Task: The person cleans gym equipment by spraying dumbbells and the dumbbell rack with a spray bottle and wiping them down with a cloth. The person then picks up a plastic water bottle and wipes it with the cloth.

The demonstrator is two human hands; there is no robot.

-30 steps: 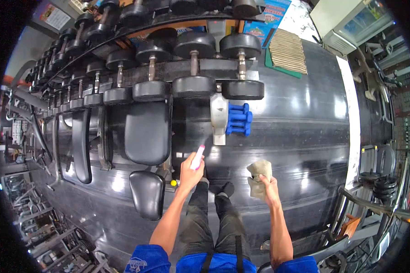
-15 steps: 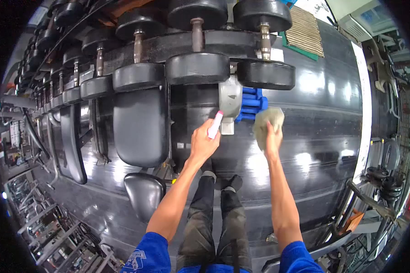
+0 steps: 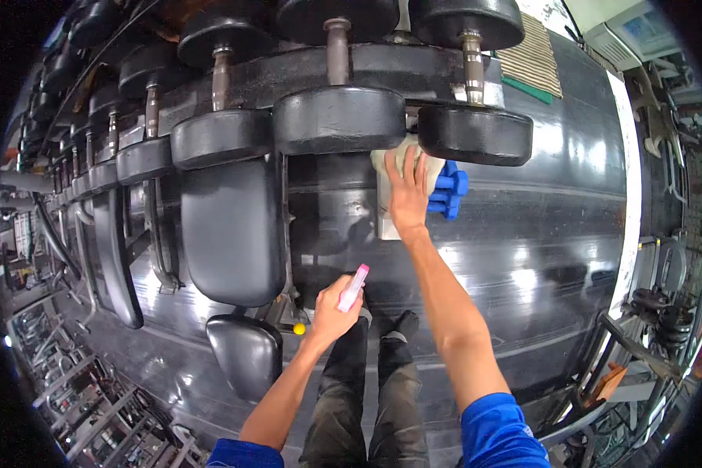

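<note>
In the head view my left hand is closed around a small white bottle with a pink cap, held over the floor near my legs. My right hand presses a pale, greyish-beige cloth with its fingers laid over it. The cloth lies against the light grey rack leg, just below the front heads of the big black dumbbells. Beside that leg, small blue dumbbells sit to the right of my right hand, partly hidden by the cloth.
A row of black dumbbells runs along the rack to the left. A padded black bench stands left of my hands, with a yellow knob nearby. Gym machines line the right edge. A striped mat lies at the back right.
My right hand has moved left with the cloth, from open air onto the rack leg. My left hand has drawn back toward my body with the bottle. The view has shifted slightly.
</note>
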